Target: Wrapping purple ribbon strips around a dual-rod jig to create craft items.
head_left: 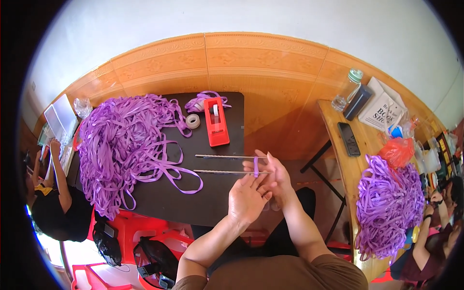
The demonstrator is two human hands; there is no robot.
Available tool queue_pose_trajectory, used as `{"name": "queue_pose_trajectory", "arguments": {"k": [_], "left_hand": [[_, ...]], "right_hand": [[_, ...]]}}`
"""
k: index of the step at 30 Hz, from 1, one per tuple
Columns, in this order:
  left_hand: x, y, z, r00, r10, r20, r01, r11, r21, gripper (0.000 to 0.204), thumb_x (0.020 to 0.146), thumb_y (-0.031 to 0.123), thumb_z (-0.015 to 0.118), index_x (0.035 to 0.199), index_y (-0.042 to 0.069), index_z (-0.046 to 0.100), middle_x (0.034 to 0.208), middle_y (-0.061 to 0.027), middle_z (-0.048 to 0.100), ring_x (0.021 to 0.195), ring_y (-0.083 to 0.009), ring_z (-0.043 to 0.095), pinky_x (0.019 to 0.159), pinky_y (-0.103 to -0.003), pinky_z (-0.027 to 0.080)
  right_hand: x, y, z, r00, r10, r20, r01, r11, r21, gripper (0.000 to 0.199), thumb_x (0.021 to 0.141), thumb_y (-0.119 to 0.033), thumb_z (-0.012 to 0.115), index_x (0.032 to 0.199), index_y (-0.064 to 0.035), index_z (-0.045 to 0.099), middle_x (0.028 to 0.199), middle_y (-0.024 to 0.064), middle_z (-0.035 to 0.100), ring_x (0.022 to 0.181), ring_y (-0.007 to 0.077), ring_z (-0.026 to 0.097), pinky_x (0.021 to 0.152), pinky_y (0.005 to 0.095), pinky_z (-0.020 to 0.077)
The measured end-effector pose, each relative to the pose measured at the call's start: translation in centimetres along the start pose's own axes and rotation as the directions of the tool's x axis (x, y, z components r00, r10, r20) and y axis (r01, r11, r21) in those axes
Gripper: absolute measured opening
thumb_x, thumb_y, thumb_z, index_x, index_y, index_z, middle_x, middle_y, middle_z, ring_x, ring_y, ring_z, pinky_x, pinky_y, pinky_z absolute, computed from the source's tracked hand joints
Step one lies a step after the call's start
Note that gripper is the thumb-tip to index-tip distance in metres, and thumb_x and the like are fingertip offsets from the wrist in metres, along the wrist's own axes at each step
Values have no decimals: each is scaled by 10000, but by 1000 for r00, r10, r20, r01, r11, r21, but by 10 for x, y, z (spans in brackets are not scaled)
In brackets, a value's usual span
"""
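My left hand point(247, 199) sits just off the near edge of the black bench point(212, 203), palm up-ish, fingers loosely spread w/ tips reaching toward the right hand point(275, 176). Right hand is flat, fingers straight and pressed together, and a short loop of purple ribbon point(255, 166) is wrapped round them; can't tell if the left fingers actually touch it. Both hands hover at the bench's right near corner, right beside the ends of two thin metal rods point(224, 164) lying parallel across the dark top. Bench surface is matte black, mostly bare in the near right part, so there's open room there. Left half is buried under a big tangled ribbon pile point(121, 140), strands trailing out toward the rods and over the left edge. Further back: a red tape dispenser point(215, 122), a small tape roll point(193, 121) just left of it, more ribbon behind. Red plastic stools point(145, 232) under the near left edge, a person point(53, 193) seated at the far left. To my right, well apart w/ a floor gap between, a wooden bench point(338, 159) w/ another ribbon heap point(389, 205), phone point(348, 138), bottle point(347, 90). Orange tiled wall point(251, 63) behind, white above.
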State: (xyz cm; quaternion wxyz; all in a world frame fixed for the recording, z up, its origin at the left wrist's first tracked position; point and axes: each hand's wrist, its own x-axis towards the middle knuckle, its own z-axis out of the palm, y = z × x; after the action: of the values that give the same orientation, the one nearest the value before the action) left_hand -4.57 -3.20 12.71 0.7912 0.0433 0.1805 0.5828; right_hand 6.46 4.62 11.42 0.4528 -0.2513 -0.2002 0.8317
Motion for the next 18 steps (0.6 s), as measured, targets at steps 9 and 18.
{"name": "queue_pose_trajectory", "arguments": {"k": [9,18], "left_hand": [[1,-1,2,1000,11,22,-10,999,-30,370,914,339,407,1172,81,472,1225,-76,464,1056,-250,483,895,-378,347],[1,-2,0,999,18,-46,-18,1000,-17,358,907,354,404,1154,108,487,1219,-50,484,1074,-200,461,928,-382,309]], "right_hand": [[-11,-5,7,737,-639,221,522,331,-786,416,804,-8,687,1169,-13,489,718,26,579,639,54,525,577,192,411],[11,-8,9,828,-495,263,405,204,-891,459,757,2,702,1159,-7,482,689,64,612,605,89,557,550,234,445]]}}
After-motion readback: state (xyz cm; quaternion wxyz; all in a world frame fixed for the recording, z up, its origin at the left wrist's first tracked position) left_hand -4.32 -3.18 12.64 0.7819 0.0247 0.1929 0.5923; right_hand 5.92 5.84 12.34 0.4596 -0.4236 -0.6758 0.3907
